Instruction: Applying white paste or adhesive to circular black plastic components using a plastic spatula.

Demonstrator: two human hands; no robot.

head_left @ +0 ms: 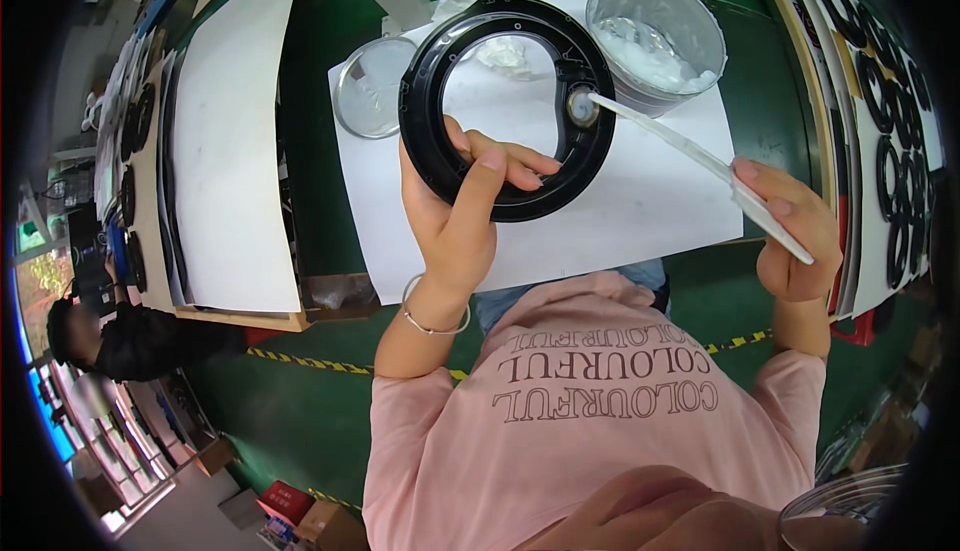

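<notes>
At the left, a shallow round clear lid point(378, 88) is seen on a white sheet point(650, 196), just beside the black ring point(518, 13). The ring is grasped at its lower left by the left hand point(468, 183), with the digits laid across the rim and into the wide central opening. Above the sheet, the ring's broad face is turned up toward the view. On the right part of that face, across the opening from the left hand's grip, a small round recess point(583, 108) is set, in which something pale and whitish is seen.

Up and to the right of the recess, a translucent tub point(655, 39) with a white, paste-like mass inside is placed near the ring's edge. Below the tub, a slender white stick point(690, 148) is slanted, its long axis run from lower right to upper left, with its tip brought to the recess's right edge; whether the surface is touched cannot be told. At the far right, the stick is pinched near its lower end by the right hand point(798, 219), which is held well apart from the ring.
</notes>
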